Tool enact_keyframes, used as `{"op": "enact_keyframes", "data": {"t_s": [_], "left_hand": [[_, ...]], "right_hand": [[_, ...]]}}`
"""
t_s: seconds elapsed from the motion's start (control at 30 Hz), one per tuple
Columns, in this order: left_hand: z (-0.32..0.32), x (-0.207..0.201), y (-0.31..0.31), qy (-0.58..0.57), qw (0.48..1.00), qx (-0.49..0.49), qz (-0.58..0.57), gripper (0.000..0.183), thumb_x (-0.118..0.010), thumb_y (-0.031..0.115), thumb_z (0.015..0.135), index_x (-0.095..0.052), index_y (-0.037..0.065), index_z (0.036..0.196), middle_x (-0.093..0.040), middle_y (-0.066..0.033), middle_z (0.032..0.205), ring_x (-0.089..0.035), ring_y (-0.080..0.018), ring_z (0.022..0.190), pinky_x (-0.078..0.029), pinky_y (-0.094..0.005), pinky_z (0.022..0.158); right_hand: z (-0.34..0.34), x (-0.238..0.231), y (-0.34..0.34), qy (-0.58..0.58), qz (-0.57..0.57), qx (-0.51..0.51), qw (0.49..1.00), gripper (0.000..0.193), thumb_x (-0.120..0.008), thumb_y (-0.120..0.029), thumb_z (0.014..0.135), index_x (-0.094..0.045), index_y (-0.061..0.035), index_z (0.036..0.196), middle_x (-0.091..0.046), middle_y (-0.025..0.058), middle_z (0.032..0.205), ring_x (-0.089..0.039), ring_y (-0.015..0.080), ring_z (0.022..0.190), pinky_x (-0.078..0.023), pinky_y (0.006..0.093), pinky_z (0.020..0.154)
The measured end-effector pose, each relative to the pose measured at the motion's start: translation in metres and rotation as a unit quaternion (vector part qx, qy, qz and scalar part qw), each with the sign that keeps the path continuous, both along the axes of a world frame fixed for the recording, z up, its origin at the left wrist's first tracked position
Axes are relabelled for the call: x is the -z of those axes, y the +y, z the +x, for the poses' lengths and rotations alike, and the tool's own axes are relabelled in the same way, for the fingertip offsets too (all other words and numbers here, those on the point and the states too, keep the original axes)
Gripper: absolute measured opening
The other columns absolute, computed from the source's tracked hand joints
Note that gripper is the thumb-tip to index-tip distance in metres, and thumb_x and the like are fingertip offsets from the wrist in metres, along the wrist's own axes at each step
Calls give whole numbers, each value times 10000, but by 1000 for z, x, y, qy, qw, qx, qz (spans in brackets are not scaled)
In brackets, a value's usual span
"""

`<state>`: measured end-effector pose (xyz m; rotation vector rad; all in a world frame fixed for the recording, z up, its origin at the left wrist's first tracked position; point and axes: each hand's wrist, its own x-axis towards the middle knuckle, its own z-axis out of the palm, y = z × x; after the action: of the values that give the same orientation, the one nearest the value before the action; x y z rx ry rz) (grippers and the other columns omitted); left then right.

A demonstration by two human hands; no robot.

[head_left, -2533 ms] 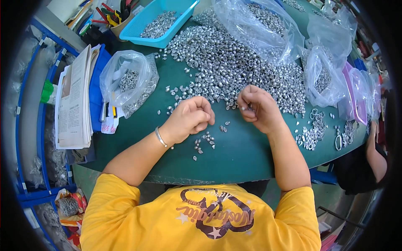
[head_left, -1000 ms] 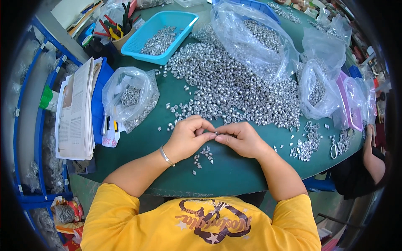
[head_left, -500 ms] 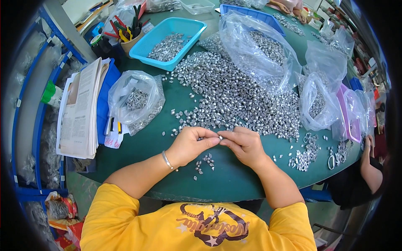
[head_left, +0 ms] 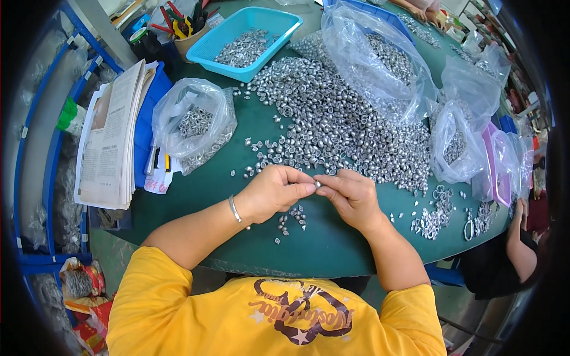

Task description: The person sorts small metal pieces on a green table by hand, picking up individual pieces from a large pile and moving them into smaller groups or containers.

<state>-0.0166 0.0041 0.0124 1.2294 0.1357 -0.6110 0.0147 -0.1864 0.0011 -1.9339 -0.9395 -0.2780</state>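
Observation:
Between the fingertips of both hands is a small silver metal piece (head_left: pixel 317 184), partly covered by the fingers. My left hand (head_left: pixel 274 191), with a bangle on its wrist, is closed in a pinch on it from the left. From the right, my right hand (head_left: pixel 351 197) pinches the same piece. Just beyond the hands spreads a large pile of small silver metal pieces (head_left: pixel 350 127), rounded and hollow-looking. A small group of similar pieces (head_left: pixel 284 225) lies on the green table (head_left: pixel 249 252) by my left wrist.
Left of the pile stands a clear bag (head_left: pixel 196 127). Behind are a turquoise basket (head_left: pixel 252 73) and a tool holder (head_left: pixel 191 46) with pliers. A large plastic bag (head_left: pixel 368 65) rests on the pile. Newspapers (head_left: pixel 110 142) sit far left. Another person's arm (head_left: pixel 522 252) shows at right.
The view has shifted slightly, so the table things sit a little higher. Both hands stay together at the small piece, their fingers slightly rearranged.

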Motion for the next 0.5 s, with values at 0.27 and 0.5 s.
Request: {"op": "enact_keyframes", "data": {"t_s": [0.27, 0.5], "left_hand": [[1, 6, 0, 26, 1000, -2, 4, 94, -563, 62, 859, -606, -4, 910, -470, 36, 603, -341, -17, 448, -246, -173, 391], [1, 0, -4, 31, 998, -5, 45, 97, -534, 47, 858, -602, -7, 902, -455, 39, 597, -338, -19, 448, -241, -176, 385]], "right_hand": [[-3, -7, 3, -14, -27, 3, 1000, 207, -710, -99, 709, -664, -70, 908, -510, 58, 596, -516, 208, 505, -424, 306, 452], [-3, -7, 1, -28, -64, -20, 997, 184, -682, -77, 730, -648, -63, 911, -560, 70, 641, -558, 236, 533, -456, 318, 484]]}}
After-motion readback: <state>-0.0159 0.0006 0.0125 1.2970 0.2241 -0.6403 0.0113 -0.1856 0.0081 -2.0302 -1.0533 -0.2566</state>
